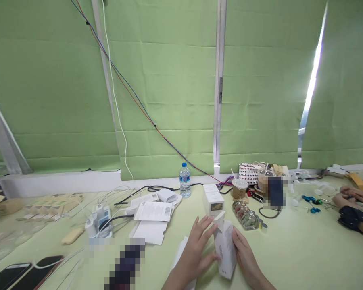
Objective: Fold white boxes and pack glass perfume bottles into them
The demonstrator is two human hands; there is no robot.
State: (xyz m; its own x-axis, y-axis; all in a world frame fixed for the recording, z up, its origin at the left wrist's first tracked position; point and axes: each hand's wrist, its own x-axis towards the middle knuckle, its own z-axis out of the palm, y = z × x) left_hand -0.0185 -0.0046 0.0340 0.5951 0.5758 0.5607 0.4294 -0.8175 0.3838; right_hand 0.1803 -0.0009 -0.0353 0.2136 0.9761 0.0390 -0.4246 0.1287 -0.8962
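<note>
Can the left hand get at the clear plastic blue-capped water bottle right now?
Probably yes: nothing visible stands between the left hand and the bottle, though it must first leave the white cardboard box it touches.

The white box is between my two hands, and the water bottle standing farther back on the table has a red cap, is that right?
Not quite: in the head view, the water bottle's cap is blue, not red. The bottle does stand farther back, and the white box is between your two hands.
</note>
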